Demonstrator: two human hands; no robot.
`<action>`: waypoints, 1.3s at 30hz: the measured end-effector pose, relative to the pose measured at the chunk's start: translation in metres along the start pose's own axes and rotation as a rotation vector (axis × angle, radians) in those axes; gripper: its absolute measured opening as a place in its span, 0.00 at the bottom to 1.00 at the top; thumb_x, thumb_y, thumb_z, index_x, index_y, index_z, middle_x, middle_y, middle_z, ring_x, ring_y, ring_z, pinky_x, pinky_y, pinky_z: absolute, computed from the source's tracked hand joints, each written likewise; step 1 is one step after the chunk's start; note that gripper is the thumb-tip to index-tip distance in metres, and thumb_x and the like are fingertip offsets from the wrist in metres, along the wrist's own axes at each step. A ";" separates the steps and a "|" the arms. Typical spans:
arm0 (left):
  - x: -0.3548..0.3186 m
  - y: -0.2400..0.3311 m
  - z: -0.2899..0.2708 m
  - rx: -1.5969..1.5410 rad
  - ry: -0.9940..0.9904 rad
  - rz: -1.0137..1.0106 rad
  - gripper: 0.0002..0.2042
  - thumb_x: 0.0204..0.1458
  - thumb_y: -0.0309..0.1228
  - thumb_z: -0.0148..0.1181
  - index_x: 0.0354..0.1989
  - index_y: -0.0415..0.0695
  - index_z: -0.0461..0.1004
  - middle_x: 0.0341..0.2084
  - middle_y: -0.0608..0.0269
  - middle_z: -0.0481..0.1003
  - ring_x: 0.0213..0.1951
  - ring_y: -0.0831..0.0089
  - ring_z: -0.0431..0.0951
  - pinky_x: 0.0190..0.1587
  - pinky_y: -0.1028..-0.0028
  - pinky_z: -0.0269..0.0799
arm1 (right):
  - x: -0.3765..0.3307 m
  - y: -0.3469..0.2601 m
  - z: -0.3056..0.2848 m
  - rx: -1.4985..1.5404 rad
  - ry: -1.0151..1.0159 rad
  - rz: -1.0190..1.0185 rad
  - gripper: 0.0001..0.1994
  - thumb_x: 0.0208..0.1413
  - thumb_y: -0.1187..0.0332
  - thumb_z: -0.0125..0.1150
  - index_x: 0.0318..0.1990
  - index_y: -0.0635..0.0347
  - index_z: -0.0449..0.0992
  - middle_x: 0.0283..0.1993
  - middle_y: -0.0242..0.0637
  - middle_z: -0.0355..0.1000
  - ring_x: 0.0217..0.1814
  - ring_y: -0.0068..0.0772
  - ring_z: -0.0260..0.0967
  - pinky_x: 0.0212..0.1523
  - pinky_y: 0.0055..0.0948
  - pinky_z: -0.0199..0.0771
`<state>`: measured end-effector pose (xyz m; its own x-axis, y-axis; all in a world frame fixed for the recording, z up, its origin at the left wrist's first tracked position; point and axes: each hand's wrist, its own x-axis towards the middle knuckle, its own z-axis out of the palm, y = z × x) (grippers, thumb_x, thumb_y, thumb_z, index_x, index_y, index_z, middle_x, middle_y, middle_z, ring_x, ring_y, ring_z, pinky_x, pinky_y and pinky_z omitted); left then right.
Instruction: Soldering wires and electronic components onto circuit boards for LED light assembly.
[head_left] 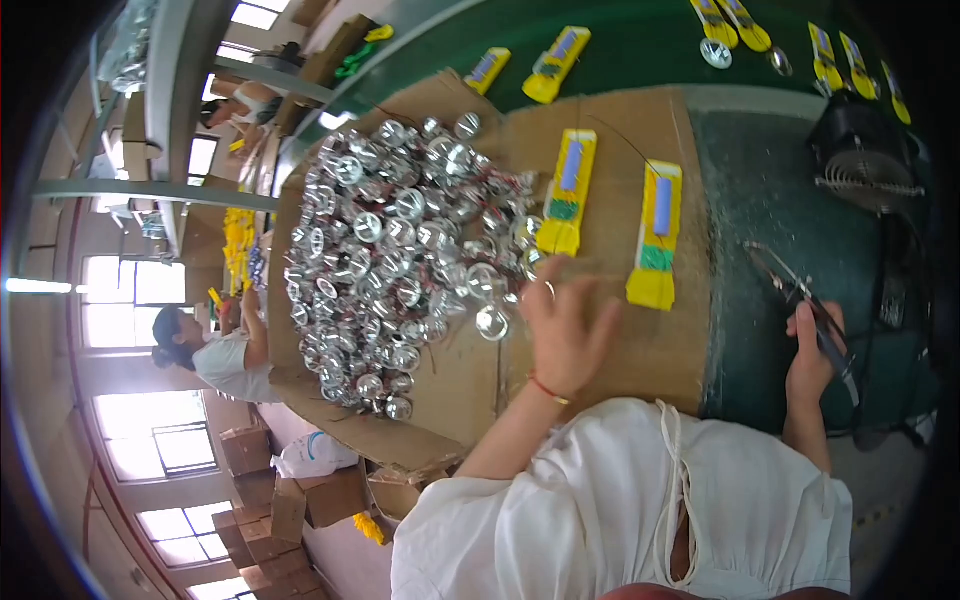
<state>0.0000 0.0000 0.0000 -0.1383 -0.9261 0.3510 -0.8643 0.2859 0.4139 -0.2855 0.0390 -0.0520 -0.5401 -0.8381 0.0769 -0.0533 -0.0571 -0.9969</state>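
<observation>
My left hand (565,325), slightly blurred, hovers over the cardboard with its fingers apart, beside a large heap of shiny silver reflector cups (395,255). I see nothing held in it. Just beyond its fingertips lies a yellow plastic casing (560,232) with a purple cylinder and a green part in it. A second yellow casing (655,285) of the same make lies to the right, a thin wire rising from it. At the right, my right hand (808,350) is closed round the dark handles of long-nosed pliers (775,268), their jaws pointing away to the upper left.
A cardboard sheet (640,360) covers the worktop. Behind it runs a green conveyor belt (630,60) with more yellow casings (555,65). A small black fan (865,160) stands at the right. Another person (225,350) sits at the left, near stacked boxes (260,540).
</observation>
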 end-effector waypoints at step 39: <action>0.046 -0.080 -0.066 0.450 0.386 -0.242 0.06 0.45 0.33 0.59 0.26 0.44 0.79 0.27 0.63 0.77 0.31 0.63 0.73 0.37 0.64 0.65 | -0.025 -0.031 0.031 0.101 -0.181 0.025 0.07 0.48 0.75 0.58 0.34 0.66 0.68 0.24 0.35 0.69 0.23 0.19 0.65 0.25 0.17 0.66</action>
<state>0.0947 -0.0492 0.0383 0.1980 -0.7724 0.6035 -0.9793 -0.1293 0.1558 -0.2439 0.0449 -0.0236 -0.3801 -0.9231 0.0576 0.0474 -0.0816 -0.9955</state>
